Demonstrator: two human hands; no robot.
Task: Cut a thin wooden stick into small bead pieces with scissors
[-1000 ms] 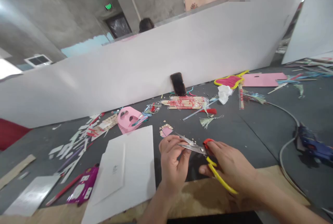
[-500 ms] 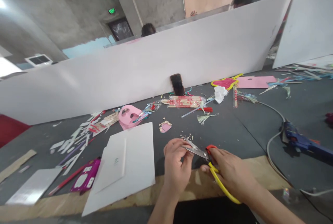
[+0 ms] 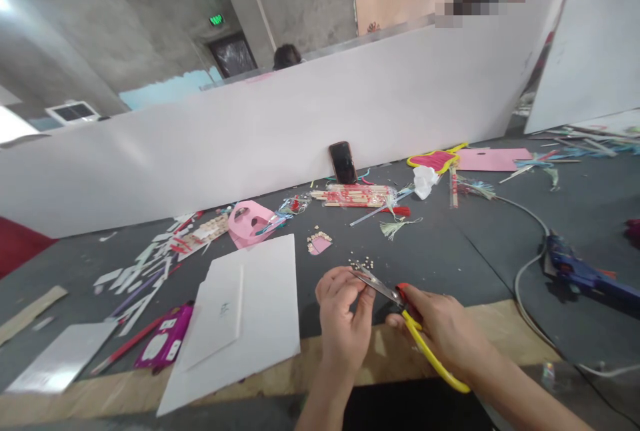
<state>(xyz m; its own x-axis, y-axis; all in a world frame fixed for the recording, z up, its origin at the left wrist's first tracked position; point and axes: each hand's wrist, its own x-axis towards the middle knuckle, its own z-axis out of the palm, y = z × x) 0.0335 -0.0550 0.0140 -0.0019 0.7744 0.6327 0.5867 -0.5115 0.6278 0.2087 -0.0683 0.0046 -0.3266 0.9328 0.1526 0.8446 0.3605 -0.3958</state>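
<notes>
My right hand grips scissors with yellow and red handles, their metal blades pointing left toward my left hand. My left hand is pinched closed right at the blade tips, holding something too small to make out. Just beyond the blades lie several tiny cut bits on the dark table. A small pink piece with beads lies a little farther back.
White sheets lie left of my hands, with a magenta packet and paper scraps beyond. A phone leans on the white partition. A bundle of sticks, pink cutouts and a blue glue gun with cord sit around.
The view has shifted slightly, bringing the glue gun further in. The scissor blades have closed somewhat at my left fingertips; both hands stay in about the same place.
</notes>
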